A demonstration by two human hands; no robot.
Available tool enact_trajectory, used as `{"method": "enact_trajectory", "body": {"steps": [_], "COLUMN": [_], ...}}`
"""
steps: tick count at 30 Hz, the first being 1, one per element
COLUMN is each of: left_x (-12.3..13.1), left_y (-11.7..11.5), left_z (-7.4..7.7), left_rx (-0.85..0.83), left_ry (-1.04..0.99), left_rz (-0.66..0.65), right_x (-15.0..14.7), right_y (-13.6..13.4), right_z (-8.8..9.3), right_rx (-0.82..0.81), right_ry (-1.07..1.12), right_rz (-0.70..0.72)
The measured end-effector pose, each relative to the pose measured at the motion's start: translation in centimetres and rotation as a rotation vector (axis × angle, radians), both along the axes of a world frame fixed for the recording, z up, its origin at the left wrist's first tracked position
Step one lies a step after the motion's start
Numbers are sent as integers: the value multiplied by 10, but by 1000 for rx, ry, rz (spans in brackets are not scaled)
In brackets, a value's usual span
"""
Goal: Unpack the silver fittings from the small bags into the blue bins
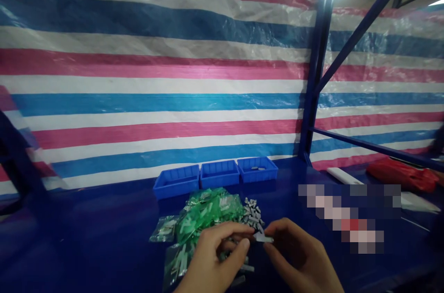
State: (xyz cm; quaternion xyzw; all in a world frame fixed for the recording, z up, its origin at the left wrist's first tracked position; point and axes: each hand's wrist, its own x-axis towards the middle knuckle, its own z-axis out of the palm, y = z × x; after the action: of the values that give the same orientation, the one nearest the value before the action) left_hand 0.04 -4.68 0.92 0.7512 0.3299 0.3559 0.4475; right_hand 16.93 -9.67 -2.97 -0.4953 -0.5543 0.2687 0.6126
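- Holding a small pale grey piece [264, 238] between thumb and index finger, the right hand [300, 252] has it pinched just over the shelf [104, 233], so that's where the piece is rn.
- Left hand [222, 252] is right up against the other end of it, fingers curled and thumb tip close to the index. Honestly can't tell if it's gripping the piece too or just touching.
- Just past the fingertips, toward the back edge of the shelf, there's a heap of grey bits [254, 213], kinda jumbled together.
- A big pile of green bags [211, 212] sits beside that heap on its left, partly behind the left hand. A clear bag [165, 228] lies against the left side of the pile, and some loose grey pieces [247, 267] are under the hands.
- Three blue trays in a row near the back edge: left tray [178, 189], middle tray [221, 179], right tray [259, 175]. The right one's got a couple of small bits in it.
- Over toward the right end of the shelf: a red bundle [402, 173] with a long white thing [343, 175] near it.
- Striped sheeting [173, 101] hangs behind the back edge.
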Motion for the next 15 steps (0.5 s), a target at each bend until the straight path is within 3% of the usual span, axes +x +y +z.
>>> {"method": "enact_trajectory", "body": {"steps": [6, 9, 12, 15], "left_x": [-2, -3, -3, -2], "left_y": [0, 2, 4, 3], "left_z": [-13, -14, -11, -5], "left_rx": [-361, -489, -471, -280], "left_ry": [-180, -251, -344, -339], "left_rz": [-121, -149, -114, -136], "right_x": [-15, -18, -13, -5], "right_y": [3, 6, 8, 9], "right_z": [20, 20, 15, 9], "right_rx": [284, 353, 352, 176], "right_ry": [-359, -392, -290, -77], "right_rz": [-31, -43, -73, 55]}}
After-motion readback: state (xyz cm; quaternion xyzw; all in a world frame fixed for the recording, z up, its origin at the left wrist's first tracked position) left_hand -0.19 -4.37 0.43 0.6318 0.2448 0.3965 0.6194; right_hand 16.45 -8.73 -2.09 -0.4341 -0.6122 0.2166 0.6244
